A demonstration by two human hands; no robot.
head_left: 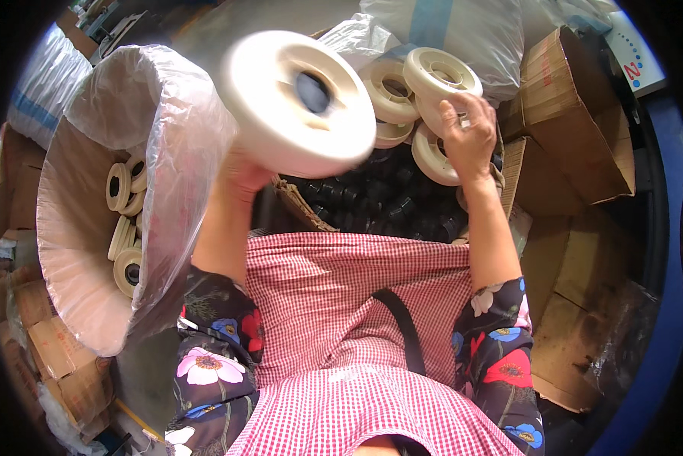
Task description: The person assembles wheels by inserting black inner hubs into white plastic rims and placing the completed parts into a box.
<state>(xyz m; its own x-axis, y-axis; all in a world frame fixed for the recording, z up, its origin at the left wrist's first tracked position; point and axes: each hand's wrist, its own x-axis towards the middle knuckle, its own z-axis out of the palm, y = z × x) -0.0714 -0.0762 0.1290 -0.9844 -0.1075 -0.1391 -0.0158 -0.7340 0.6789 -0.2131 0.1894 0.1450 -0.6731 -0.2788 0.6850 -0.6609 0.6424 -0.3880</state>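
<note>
My left hand [244,171] holds up a thick cream plastic wheel [254,114], gripping it from underneath. Motion blurs this wheel, which has a black piece in its middle, and it covers most of the fingers. My right hand [472,133] is at a pile of similar cream wheels, its bent fingers on the edge of one wheel [431,114]. An upper wheel [419,62] lies just beyond the fingertips, and a lower wheel [431,163] rests beside the wrist. Under the pile, several small black cylindrical parts [379,197] fill an open container.
To the left stands a large clear plastic bag [79,266], open, with several cream wheels [129,270] inside. Open cardboard boxes [558,83] stand on the right. Filled white sacks [463,34] are at the back, and stacked cartons [56,346] sit at the lower left.
</note>
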